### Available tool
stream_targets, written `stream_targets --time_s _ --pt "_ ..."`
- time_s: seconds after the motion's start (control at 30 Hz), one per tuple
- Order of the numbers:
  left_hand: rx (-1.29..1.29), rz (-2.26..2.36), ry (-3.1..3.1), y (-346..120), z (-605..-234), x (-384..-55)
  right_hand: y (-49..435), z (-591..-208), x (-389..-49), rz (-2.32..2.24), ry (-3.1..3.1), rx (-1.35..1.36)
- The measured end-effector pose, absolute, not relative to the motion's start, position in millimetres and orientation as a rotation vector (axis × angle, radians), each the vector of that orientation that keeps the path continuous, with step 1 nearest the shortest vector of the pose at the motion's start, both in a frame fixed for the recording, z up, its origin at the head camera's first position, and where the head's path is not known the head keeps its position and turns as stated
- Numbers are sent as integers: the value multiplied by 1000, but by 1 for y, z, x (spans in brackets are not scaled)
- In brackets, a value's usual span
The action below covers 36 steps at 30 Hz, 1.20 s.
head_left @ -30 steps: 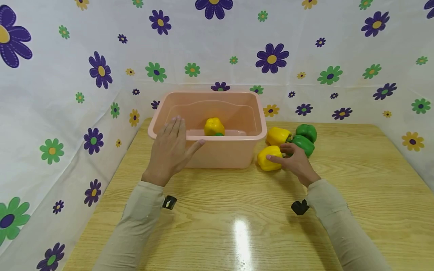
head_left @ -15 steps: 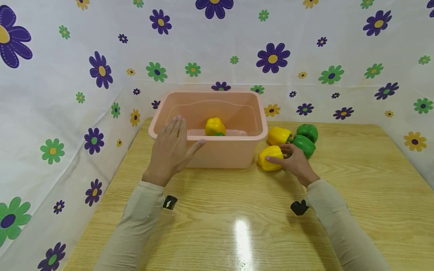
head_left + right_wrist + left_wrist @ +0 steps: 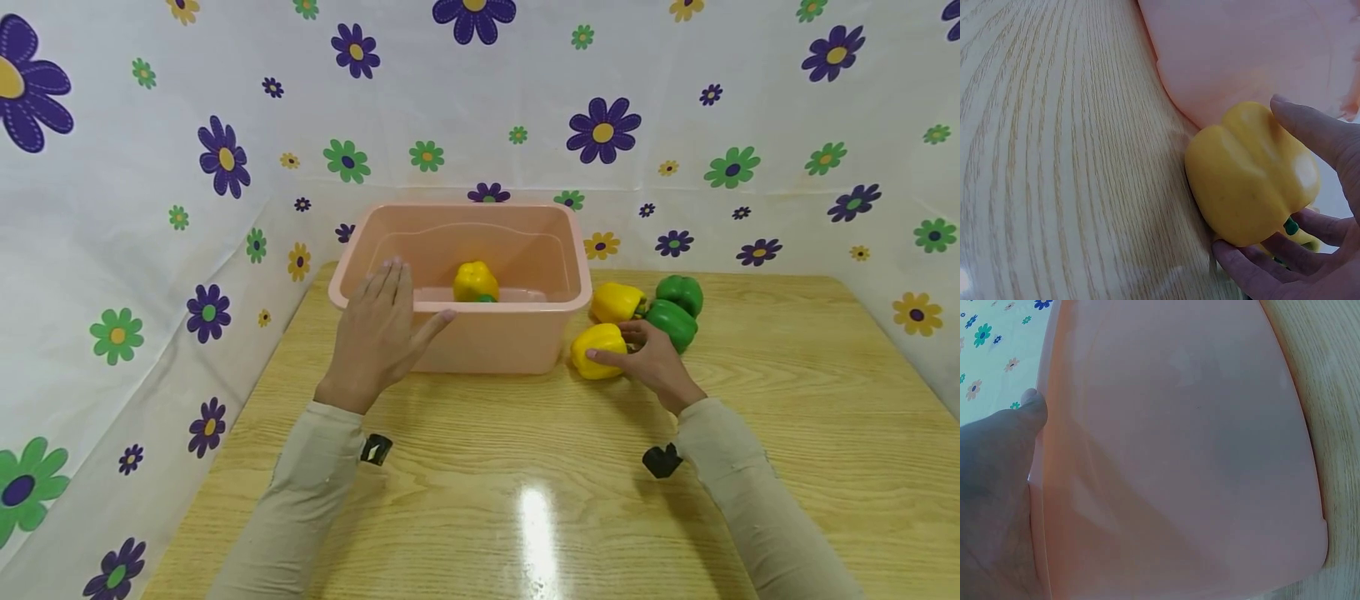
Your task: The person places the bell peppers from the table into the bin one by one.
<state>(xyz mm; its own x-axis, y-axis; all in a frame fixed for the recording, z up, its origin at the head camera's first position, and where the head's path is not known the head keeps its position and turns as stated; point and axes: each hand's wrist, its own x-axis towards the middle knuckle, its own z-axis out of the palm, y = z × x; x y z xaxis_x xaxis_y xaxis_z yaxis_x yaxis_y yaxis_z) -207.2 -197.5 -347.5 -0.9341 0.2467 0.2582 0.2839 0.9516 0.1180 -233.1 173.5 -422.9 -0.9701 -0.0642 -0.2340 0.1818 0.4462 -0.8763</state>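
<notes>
A pink plastic bin (image 3: pixel 487 342) stands at the back of the table. My left hand (image 3: pixel 375 337) rests on its front rim at the left, fingers straight and thumb spread along the edge. To the bin's right, my right hand (image 3: pixel 652 358) holds a yellow bell pepper (image 3: pixel 596 352), thumb on one side and fingers round the stem end. In the right wrist view, the yellow pepper (image 3: pixel 1247 175) sits low beside the bin wall, its green stem towards my palm. Inside the bin lies another yellow pepper (image 3: pixel 474 282), with a bit of something green (image 3: pixel 487 298) mostly hidden behind the rim.
Behind my right hand lie a third yellow pepper (image 3: pixel 617 302) and two green peppers (image 3: pixel 678 293), close together. A flowered white cloth (image 3: pixel 510 100) hangs behind the wooden table (image 3: pixel 465 483) and along its sides.
</notes>
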Motion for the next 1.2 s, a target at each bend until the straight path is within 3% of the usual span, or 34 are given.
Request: stream_targets --time_s 1.2 --pt "-400 -211 -2845 -198 -350 -207 171 -425 -235 -1484 2481 101"
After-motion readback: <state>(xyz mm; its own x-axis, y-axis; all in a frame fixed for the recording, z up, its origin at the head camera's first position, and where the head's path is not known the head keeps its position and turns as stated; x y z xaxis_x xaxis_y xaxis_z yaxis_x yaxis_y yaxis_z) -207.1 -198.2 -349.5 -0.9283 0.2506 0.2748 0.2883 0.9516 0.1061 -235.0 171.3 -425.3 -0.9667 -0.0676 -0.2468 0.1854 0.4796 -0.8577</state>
